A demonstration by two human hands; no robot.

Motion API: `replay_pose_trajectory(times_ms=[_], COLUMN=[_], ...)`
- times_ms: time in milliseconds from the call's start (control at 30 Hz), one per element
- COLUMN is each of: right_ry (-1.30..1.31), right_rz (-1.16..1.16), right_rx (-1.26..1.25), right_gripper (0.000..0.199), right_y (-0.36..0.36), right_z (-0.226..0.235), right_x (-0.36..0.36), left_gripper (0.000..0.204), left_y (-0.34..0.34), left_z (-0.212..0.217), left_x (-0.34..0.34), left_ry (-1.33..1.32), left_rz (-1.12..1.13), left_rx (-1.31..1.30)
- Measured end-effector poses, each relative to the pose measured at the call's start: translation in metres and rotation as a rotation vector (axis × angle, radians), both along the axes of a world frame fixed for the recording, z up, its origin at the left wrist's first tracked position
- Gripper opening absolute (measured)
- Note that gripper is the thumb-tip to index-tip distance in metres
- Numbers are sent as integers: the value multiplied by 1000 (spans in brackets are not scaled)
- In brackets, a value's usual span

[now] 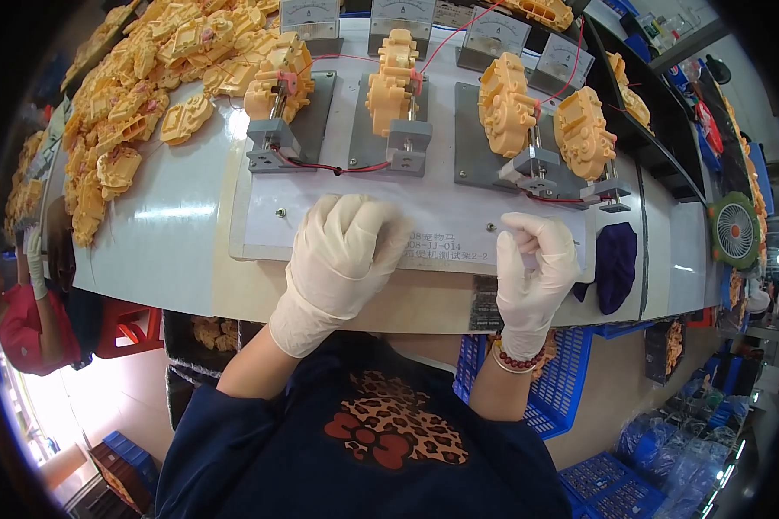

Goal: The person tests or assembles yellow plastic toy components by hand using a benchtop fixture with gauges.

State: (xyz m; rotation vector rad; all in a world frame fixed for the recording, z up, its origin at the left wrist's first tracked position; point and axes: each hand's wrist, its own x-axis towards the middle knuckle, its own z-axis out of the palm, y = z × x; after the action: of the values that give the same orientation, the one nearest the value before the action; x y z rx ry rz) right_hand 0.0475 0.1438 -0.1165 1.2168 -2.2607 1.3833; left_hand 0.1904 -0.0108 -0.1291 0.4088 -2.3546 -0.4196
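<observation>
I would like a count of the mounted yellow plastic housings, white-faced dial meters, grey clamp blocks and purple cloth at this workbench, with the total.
Mounted yellow plastic housings: 4
White-faced dial meters: 4
Grey clamp blocks: 4
Purple cloth: 1
Total: 13

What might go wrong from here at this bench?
The white-gloved left hand, close below the thin red-and-black wire between two grey flat-based fixtures, might snag it. The heap of yellow-orange plastic housings could slide, shedding pieces. The crumpled purple cloth, near the pale tabletop's front edge, might get brushed off.
</observation>
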Motion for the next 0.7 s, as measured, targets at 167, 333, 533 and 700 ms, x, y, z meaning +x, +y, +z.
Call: replay_pose_trajectory(times_ms=[167,333,533,700], right_ry=[-33,-56,-159,-267], right_rz=[-12,-18,-38,-29], right_rx=[-48,-37,-41,-58], right_gripper=[14,13,12,11], right_y=[1,3,4,6], right_z=[-2,-3,-3,4], right_x=[-1,0,-2,-3], left_gripper=[20,18,18,16], left_y=[1,-4,-8,-40], left_z=[-1,-1,20,13], left_x=[-6,-2,18,53], left_ry=[39,24,111,188], left_rz=[80,39,-22,259], left_rx=[20,-16,-23,39])
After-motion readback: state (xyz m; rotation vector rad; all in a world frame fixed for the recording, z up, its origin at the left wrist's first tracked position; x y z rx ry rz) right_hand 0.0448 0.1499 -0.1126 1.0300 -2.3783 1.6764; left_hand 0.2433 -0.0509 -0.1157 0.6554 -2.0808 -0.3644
